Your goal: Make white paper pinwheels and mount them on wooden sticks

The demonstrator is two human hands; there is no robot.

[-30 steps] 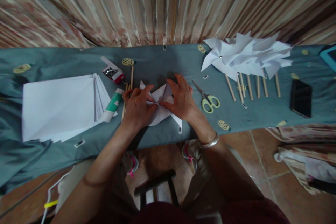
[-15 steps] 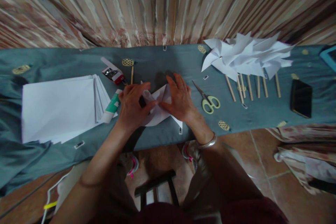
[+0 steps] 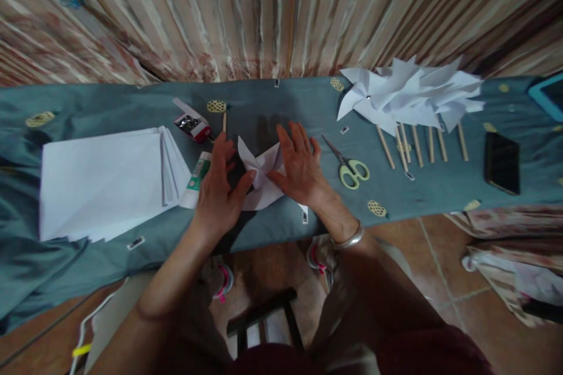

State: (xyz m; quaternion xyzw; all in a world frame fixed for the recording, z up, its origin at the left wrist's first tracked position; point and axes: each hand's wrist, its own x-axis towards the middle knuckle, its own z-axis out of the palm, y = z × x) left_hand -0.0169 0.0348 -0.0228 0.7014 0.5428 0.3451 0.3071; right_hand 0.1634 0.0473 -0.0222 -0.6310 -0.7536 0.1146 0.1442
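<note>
The left hand (image 3: pixel 220 191) has opened wide, seemingly gripping nothing, thumb over a white folded-paper pinwheel (image 3: pixel 265 191) on teal patterned cloth (image 3: pixel 303 102); the half-spread right hand (image 3: pixel 303 170) steadies its right side, folds apparently holding.

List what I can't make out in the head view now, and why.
All in the head view:
- Right side of the folded paper: covered by the right hand.
- Lower end of the wooden stick: behind the left hand.
- Print on the green-and-white tube: too small and blurred.
- Upper ends of the row of sticks: under the paper pinwheels.
- Blue-edged object: cut off by the right edge.
</note>
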